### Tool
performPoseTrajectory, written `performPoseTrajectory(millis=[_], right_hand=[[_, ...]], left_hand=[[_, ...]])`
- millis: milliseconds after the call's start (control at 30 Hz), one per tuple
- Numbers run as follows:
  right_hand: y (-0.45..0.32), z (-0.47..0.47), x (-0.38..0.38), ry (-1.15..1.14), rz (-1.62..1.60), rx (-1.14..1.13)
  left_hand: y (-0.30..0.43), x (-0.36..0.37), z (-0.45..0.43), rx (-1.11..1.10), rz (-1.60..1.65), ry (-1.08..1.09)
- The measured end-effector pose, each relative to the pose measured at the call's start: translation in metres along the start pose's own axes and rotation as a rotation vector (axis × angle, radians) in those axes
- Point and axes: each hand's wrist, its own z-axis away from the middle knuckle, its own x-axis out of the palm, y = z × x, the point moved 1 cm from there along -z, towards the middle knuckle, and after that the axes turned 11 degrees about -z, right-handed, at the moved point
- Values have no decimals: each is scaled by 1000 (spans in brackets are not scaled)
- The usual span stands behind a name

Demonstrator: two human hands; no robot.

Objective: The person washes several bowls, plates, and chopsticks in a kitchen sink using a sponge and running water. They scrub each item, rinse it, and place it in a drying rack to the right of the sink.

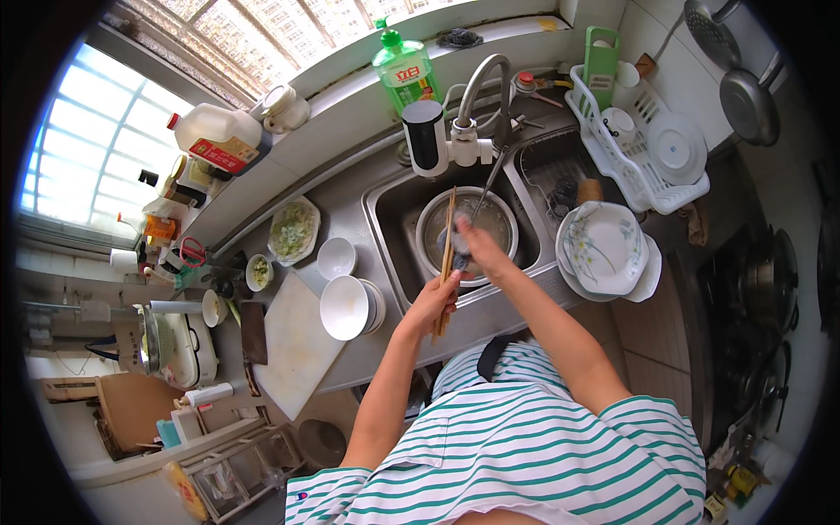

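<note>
My left hand [434, 303] is closed around the lower part of a bundle of wooden chopsticks [449, 246], which points up over the sink. Against the chopsticks, my right hand [484, 248] holds a grey scouring pad [461, 261], partly hidden by the fingers and blurred. Beneath both hands, a round metal basin [422, 231] with cloudy water sits in the left sink bowl [388, 226]. A thin stream runs into it from the faucet [487, 72].
Stacked white bowls [344, 307] and a cutting board [295, 335] lie left of the sink, beside a cleaver [253, 331]. Stacked plates [604, 246] rest on the right edge. Behind them stands a white dish rack [613, 147]. A green-capped detergent bottle [403, 69] is on the ledge.
</note>
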Motion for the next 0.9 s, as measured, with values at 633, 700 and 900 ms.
performPoseTrajectory(millis=[633, 700, 900], right_hand=[[11, 14, 19, 253, -18, 299], [5, -24, -25, 320, -195, 88], [36, -3, -2, -74, -238, 82]], left_hand=[[-11, -5, 20, 478, -1196, 755], [-32, -10, -2, 659, -1056, 668], [-12, -6, 4, -51, 316, -31]])
